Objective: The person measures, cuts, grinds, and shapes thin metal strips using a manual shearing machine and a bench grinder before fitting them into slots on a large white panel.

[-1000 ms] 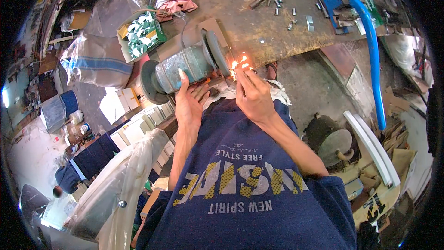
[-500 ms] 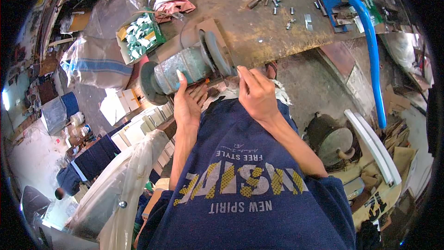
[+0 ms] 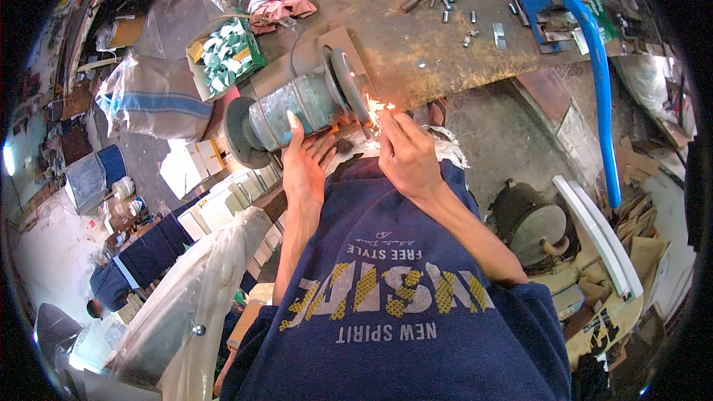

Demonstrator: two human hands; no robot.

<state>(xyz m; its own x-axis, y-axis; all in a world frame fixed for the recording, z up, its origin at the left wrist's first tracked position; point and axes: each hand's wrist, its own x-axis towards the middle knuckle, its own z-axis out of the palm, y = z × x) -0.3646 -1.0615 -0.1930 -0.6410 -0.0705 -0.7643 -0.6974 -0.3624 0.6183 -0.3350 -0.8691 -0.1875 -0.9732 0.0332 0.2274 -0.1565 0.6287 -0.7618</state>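
Note:
A worn grey-green bench grinder (image 3: 291, 110) stands at the table's near edge, with a dark wheel at each end. My left hand (image 3: 306, 162) rests against its motor housing, thumb along the side and fingers loosely stretched apart, holding nothing. Fingers pinched, my right hand (image 3: 407, 154) is close to the right grinding wheel (image 3: 350, 83). Bright orange sparks (image 3: 376, 106) fly between the wheel's rim and my fingertips. Whatever small piece I pinch is hidden by the fingers and the sparks.
On the table (image 3: 356, 0) lie an open box of pale green-white pieces (image 3: 229, 56), crumpled cloths (image 3: 278, 4) and several small metal cylinders (image 3: 445, 11). A long blue curved handle (image 3: 600, 104) juts past the table edge at right. Left stands a striped sack (image 3: 152, 104).
Sparks have appeared at the right wheel where there were none before. My right hand has shifted slightly toward me and left; my left hand stays at the housing.

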